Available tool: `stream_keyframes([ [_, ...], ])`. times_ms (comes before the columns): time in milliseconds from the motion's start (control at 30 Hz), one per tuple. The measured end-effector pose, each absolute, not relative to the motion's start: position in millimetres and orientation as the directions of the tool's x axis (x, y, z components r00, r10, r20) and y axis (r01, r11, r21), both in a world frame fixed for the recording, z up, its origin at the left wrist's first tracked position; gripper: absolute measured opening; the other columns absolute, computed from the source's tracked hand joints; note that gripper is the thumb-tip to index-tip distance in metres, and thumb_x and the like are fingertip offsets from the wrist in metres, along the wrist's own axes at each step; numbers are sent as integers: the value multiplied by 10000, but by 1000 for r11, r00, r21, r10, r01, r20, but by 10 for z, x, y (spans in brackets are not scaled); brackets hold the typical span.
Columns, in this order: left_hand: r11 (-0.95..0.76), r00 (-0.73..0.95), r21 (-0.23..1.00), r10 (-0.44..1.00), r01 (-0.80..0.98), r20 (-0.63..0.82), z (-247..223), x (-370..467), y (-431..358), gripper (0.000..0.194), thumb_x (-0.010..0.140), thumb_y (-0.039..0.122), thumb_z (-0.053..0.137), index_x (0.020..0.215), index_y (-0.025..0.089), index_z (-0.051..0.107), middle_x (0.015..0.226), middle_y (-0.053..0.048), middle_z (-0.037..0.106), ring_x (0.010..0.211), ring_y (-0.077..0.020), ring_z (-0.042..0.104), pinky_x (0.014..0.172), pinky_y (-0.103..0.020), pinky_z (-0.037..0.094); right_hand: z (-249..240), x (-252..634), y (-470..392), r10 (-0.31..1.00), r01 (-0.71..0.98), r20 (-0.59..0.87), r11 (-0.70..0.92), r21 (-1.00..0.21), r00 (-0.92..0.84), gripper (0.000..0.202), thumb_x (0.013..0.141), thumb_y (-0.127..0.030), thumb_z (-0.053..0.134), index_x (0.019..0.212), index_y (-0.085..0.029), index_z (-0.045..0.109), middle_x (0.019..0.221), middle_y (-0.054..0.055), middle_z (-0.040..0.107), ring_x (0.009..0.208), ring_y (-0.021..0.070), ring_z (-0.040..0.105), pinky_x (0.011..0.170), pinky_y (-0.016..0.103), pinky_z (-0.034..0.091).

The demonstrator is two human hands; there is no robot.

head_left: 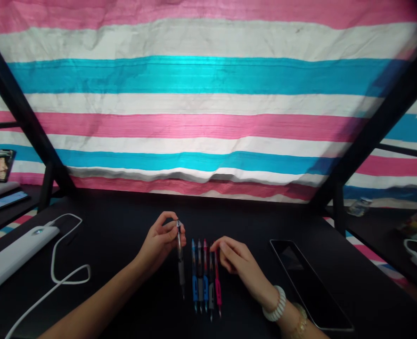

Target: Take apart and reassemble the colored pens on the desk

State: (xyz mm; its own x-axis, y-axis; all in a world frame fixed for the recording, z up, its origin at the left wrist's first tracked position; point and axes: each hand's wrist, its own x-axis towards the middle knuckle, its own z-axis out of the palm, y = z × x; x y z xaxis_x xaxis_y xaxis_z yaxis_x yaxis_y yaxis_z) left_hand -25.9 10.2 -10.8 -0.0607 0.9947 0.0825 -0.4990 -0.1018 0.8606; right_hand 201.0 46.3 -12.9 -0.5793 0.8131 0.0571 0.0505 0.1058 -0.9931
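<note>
My left hand (164, 238) is closed round the upper end of a clear-barrelled pen with a dark grip (181, 268). The pen points down toward the black table, left of a row of several pens lying side by side. In that row are a blue pen (194, 288), a grey-gripped pen (200, 288), a blue-gripped pen with a pink top (206, 287), a black pen (211, 296) and a pink pen (218, 292). My right hand (234, 256) has its fingers curled, pinching at the top of the black pen; the fingertips partly cover the pen tops.
A dark tablet-like device (310, 287) lies on the table (134, 315) at right. On the left are a white power strip (15, 259) and its looping white cable (70, 282). Striped cloth (208, 127) hangs behind, between black frame posts (363, 127). A phone (2, 165) stands far left.
</note>
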Motion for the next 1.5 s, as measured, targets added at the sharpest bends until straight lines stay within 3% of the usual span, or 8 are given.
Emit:
stream_keyframes([
  [133, -103, -50, 869, 995, -483, 90, -75, -267, 96, 370, 752, 182, 757, 1033, 240, 524, 776, -1, 664, 633, -119, 610, 615, -244, 499, -135, 2011, 474, 814, 50, 62, 111, -993, -577, 466, 922, -564, 464, 885, -132, 634, 494, -77, 343, 465, 88, 271, 466, 233, 213],
  [500, -77, -71, 926, 996, -371, 54, 21, -453, 125, 306, 697, 165, 772, 873, 201, 524, 723, 10, 658, 582, -122, 612, 582, -255, 507, -109, 2010, 466, 823, 75, 41, 101, -992, -566, 468, 889, -586, 497, 862, -136, 624, 501, -78, 320, 465, 87, 259, 458, 234, 180],
  [800, -21, -19, 942, 1000, -336, 16, -109, -572, 131, 284, 712, 196, 761, 879, 189, 533, 697, -4, 647, 548, -135, 613, 545, -260, 498, -140, 2002, 490, 832, 94, 32, 100, -990, -554, 486, 879, -609, 499, 851, -143, 631, 501, -72, 317, 469, 92, 249, 452, 236, 171],
  [1000, 38, -23, 968, 999, -248, -45, -109, -711, 148, 294, 726, 218, 742, 948, 204, 550, 808, -13, 628, 635, -151, 640, 638, -335, 542, -165, 2010, 498, 830, 94, 25, 93, -991, -558, 452, 901, -569, 492, 868, -137, 624, 504, -77, 317, 470, 87, 247, 457, 238, 172],
  [1133, 52, -84, 994, 995, -96, -60, -146, -826, 186, 286, 712, 205, 717, 956, 216, 569, 803, 11, 587, 693, -162, 639, 697, -374, 541, -170, 2017, 504, 826, 87, 32, 98, -991, -563, 445, 903, -563, 494, 866, -138, 621, 506, -73, 329, 473, 88, 258, 458, 235, 179],
  [1267, 24, -151, 985, 989, 170, 2, -203, -880, 242, 246, 691, 182, 674, 932, 198, 627, 680, 27, 580, 603, -140, 559, 609, -270, 456, -171, 2021, 512, 824, 72, 38, 96, -993, -565, 448, 907, -565, 486, 869, -138, 616, 507, -73, 328, 467, 85, 243, 451, 234, 165],
  [1500, 52, -219, 798, 970, 600, 102, -258, -895, 271, 214, 661, 85, 596, 842, 191, 636, 669, 48, 580, 553, -119, 479, 579, -240, 358, -172, 2030, 516, 817, 40, 61, 102, -994, -573, 410, 925, -520, 484, 882, -133, 611, 518, -72, 343, 474, 81, 258, 451, 228, 168],
])
